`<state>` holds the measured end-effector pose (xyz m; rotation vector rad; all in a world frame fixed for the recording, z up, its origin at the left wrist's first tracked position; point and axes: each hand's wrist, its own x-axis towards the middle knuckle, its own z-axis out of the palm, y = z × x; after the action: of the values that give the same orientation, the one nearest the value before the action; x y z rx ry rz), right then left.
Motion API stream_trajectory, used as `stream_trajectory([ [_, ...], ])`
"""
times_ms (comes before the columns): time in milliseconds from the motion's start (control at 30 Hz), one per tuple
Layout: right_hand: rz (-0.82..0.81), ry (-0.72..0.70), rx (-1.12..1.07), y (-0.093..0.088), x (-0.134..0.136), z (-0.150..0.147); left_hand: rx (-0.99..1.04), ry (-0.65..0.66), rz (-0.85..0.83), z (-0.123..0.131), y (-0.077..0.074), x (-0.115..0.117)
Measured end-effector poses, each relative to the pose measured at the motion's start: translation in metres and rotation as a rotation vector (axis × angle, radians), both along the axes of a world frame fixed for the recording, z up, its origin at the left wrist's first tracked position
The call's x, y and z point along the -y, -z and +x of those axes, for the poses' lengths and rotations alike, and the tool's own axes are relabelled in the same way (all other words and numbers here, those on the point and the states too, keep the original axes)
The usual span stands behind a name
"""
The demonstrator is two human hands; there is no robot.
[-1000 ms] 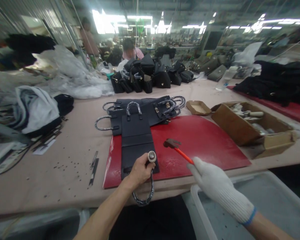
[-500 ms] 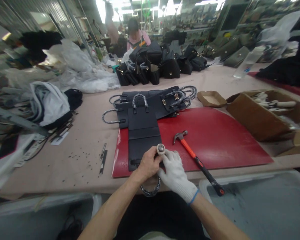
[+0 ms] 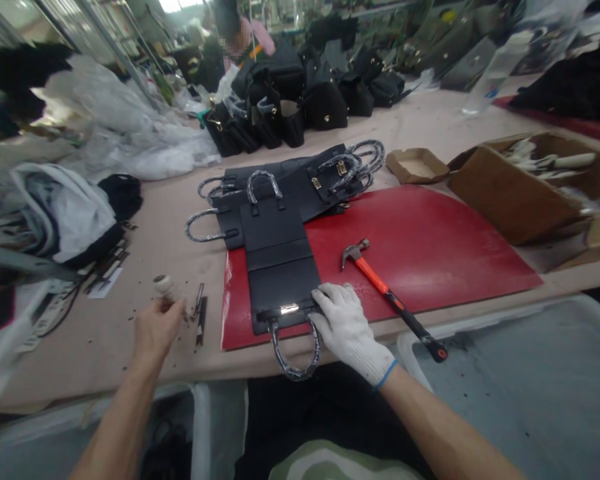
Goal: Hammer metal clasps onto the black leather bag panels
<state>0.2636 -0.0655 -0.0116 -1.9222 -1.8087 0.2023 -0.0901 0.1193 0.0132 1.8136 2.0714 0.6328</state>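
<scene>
My bare left hand (image 3: 157,327) is closed on a short punch-like tool (image 3: 163,285) with a white-wrapped, metal-tipped round top; its lower end is blurred. It is held above the table, left of the bag panel. My right hand (image 3: 344,323), in a white knitted glove, lies with its fingers extended on the right edge of the black bag panel (image 3: 283,273). A shiny metal plate (image 3: 289,309) sits on the panel's near strap. The plastic-wrapped handle (image 3: 297,375) there hangs over the table edge. A claw hammer (image 3: 380,283) with an orange and black handle lies right of my glove.
Under the panel is a red board (image 3: 420,247). Slim metal tools (image 3: 201,319) and small black bits lie at left. More black panels (image 3: 325,183) are stacked behind, with finished black bags (image 3: 325,103) beyond. Cardboard box (image 3: 510,200) stands right. A co-worker (image 3: 237,37) sits across the table.
My left hand has carried the tool left, away from the panel, uncovering the metal plate. My gloved right hand has come off the tool and now rests on the panel. The view has shifted.
</scene>
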Motion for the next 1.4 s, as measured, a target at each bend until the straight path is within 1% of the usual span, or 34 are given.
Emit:
stream_trajectory([
  [33,-0.011,-0.01,0.019,-0.001,-0.001,0.001,-0.161,-0.016,-0.047,-0.019,0.002,-0.002],
  [67,-0.026,-0.022,0.039,-0.003,-0.002,0.002,-0.282,-0.031,-0.105,-0.034,0.005,-0.002],
  [133,-0.07,-0.053,0.086,-0.008,-0.006,0.005,-0.415,-0.024,-0.232,-0.052,0.012,0.0],
  [167,-0.09,-0.07,0.113,-0.012,-0.009,0.006,-0.453,-0.013,-0.287,-0.056,0.017,0.002],
  [233,-0.117,-0.118,0.172,-0.019,-0.015,0.01,-0.505,0.009,-0.339,-0.055,0.023,0.007],
  [300,-0.146,-0.199,0.237,-0.026,-0.022,0.013,-0.559,0.019,-0.284,-0.046,0.027,0.014],
  [367,-0.185,-0.306,0.313,-0.034,-0.03,0.014,-0.59,0.048,-0.126,-0.027,0.027,0.024],
  [400,-0.208,-0.352,0.358,-0.037,-0.034,0.014,-0.57,0.096,-0.037,-0.015,0.026,0.03],
  [433,-0.229,-0.391,0.407,-0.041,-0.037,0.013,-0.521,0.172,0.045,0.0,0.024,0.037],
  [467,-0.244,-0.42,0.454,-0.044,-0.04,0.011,-0.445,0.276,0.114,0.018,0.023,0.044],
  [533,-0.263,-0.456,0.528,-0.049,-0.045,0.007,-0.264,0.527,0.19,0.056,0.021,0.06],
  [567,-0.267,-0.468,0.551,-0.05,-0.047,0.004,-0.203,0.636,0.212,0.075,0.02,0.068],
  [600,-0.268,-0.474,0.567,-0.05,-0.048,0.002,-0.185,0.717,0.228,0.094,0.02,0.074],
  [633,-0.269,-0.474,0.578,-0.049,-0.049,-0.001,-0.209,0.775,0.234,0.11,0.019,0.08],
  [700,-0.274,-0.462,0.597,-0.046,-0.049,-0.005,-0.324,0.843,0.237,0.134,0.018,0.088],
  [767,-0.282,-0.449,0.609,-0.042,-0.047,-0.008,-0.451,0.906,0.245,0.146,0.017,0.092],
  [867,-0.289,-0.433,0.604,-0.038,-0.045,-0.009,-0.556,1.011,0.274,0.145,0.016,0.093],
  [933,-0.286,-0.422,0.58,-0.036,-0.043,-0.008,-0.55,1.058,0.266,0.138,0.017,0.091],
  [967,-0.281,-0.418,0.563,-0.035,-0.042,-0.006,-0.512,1.077,0.26,0.132,0.018,0.089],
  [1033,-0.267,-0.417,0.518,-0.032,-0.041,0.001,-0.367,1.129,0.27,0.119,0.024,0.082],
  [1133,-0.235,-0.441,0.439,-0.022,-0.039,0.012,-0.081,1.229,0.362,0.102,0.035,0.07],
  [1200,-0.206,-0.464,0.383,-0.014,-0.038,0.018,0.056,1.26,0.426,0.094,0.041,0.064],
  [1267,-0.167,-0.472,0.323,-0.005,-0.036,0.021,0.122,1.256,0.474,0.09,0.047,0.063],
  [1333,-0.122,-0.464,0.257,0.002,-0.033,0.022,0.143,1.241,0.509,0.089,0.051,0.064],
  [1400,-0.081,-0.438,0.197,0.006,-0.029,0.023,0.142,1.22,0.528,0.088,0.056,0.067],
])
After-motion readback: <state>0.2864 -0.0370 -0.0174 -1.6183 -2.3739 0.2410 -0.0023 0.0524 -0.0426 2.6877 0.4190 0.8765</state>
